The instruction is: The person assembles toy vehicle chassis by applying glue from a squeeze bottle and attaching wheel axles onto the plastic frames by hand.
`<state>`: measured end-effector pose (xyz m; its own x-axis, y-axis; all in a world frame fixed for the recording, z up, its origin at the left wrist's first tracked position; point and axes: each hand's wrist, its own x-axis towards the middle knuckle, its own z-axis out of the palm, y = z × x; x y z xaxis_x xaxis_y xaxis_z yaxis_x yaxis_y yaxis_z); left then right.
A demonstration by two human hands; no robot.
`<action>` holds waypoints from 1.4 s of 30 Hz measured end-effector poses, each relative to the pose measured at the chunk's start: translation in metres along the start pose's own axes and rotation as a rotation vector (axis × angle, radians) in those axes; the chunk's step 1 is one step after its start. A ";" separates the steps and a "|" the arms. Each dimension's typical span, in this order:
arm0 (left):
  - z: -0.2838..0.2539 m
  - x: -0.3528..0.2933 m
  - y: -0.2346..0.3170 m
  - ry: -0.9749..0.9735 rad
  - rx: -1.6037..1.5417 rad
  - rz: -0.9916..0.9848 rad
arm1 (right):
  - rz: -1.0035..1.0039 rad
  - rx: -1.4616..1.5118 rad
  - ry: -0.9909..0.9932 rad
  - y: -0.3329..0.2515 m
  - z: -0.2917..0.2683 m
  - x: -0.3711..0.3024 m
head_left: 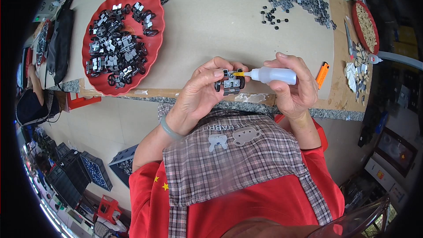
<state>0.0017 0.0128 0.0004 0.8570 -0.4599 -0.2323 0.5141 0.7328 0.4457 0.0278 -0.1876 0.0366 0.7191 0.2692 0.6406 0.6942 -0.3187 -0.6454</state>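
Near the table's front edge, my left hand (196, 91) grips a small grey toy chassis (231, 86) with black wheels between thumb and fingers. My right hand (299, 89) is closed round a translucent white squeeze bottle (275, 76) lying sideways. Its yellow nozzle tip points left and sits right at the top of the chassis; whether they touch, I cannot tell. To the left stands a red scalloped tray (159, 20) heaped with black and grey wheeled chassis (116, 48).
Loose grey parts (304, 2) and small black axle pieces (271, 16) lie at the far right. An orange-handled cutter (323, 75) rests right of my right hand. A red bowl of tan pieces (365, 26) stands at the right edge. Another person's arm (35, 83) shows far left.
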 end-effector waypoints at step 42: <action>-0.006 0.000 0.000 0.024 -0.080 0.009 | -0.082 -0.136 -0.030 0.001 -0.004 0.001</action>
<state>0.0019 0.0161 -0.0049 0.8619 -0.4414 -0.2497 0.5064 0.7752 0.3776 0.0291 -0.1916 0.0383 0.6620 0.3257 0.6750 0.7417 -0.4140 -0.5277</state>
